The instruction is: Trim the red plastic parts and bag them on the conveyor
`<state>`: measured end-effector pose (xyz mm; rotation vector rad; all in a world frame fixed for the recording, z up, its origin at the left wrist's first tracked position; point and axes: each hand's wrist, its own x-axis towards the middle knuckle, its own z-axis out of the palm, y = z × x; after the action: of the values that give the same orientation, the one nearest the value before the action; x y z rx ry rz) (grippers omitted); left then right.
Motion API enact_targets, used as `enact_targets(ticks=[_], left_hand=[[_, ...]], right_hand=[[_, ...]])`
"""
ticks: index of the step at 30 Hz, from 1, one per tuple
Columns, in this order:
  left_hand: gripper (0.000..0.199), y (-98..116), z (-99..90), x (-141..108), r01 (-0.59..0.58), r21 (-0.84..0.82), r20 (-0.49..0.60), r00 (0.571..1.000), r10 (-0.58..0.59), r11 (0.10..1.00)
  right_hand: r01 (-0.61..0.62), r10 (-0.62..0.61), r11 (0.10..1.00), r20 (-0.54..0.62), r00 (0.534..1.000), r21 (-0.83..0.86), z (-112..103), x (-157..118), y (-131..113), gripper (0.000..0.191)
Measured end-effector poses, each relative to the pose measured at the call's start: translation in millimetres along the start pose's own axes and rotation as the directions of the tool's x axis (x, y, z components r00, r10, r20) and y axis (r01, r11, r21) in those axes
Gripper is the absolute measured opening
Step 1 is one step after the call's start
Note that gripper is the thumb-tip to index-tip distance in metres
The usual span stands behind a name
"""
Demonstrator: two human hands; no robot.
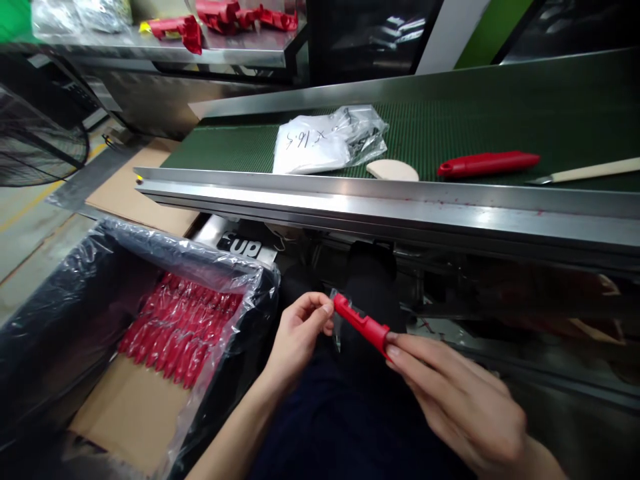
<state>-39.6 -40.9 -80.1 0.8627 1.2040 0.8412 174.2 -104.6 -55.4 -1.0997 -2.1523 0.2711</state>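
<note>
A: Where is the red piece [365,325]?

B: Up in the air, over the person's dark clothes [320,420]. It tilts, with one end near each of the two hands.

A: What does the right hand [455,387] do?

B: It grips the wide, round end with its fingers and thumb.

A: And the left hand [300,327]?

B: Its thumb and finger bend close together, right by the thin end. A bit of clear plastic [337,337] is there too. I can't tell if they pinch it.

A: What is on the left?

B: A big box with a shiny plastic lining [155,243]. Lots of red pieces [183,327] lie in it, side by side, in clear plastic. Brown cardboard [133,407] shows next to them.

A: And in front?

B: A long green belt [420,127] with a metal edge [350,201]. A pack of clear bags [313,143] with writing lies on it. To the right come a flat, pale thing [395,170], one more red part [487,163] and a tool [595,172] with a pale handle.
</note>
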Motion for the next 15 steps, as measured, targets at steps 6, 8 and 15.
enact_targets(ticks=[6,8,15], left_hand=[[0.017,-10,-7.9,-7,-0.107,0.143,-0.009,0.994,0.109,0.984],[0.016,-16,-6.2,-13,-0.154,0.186,-0.03,0.986,0.162,0.97],[0.018,-31,4.2,-30,-0.22,0.246,-0.111,0.961,0.253,0.944]], right_hand=[[0.093,-0.094,0.996,0.113,0.989,0.014,11,5,13,0.04],[0.034,-0.033,0.999,0.015,0.999,-0.016,20,9,8,0.033],[-0.553,0.613,0.789,-0.281,0.738,0.269,70,5,-24,0.01]])
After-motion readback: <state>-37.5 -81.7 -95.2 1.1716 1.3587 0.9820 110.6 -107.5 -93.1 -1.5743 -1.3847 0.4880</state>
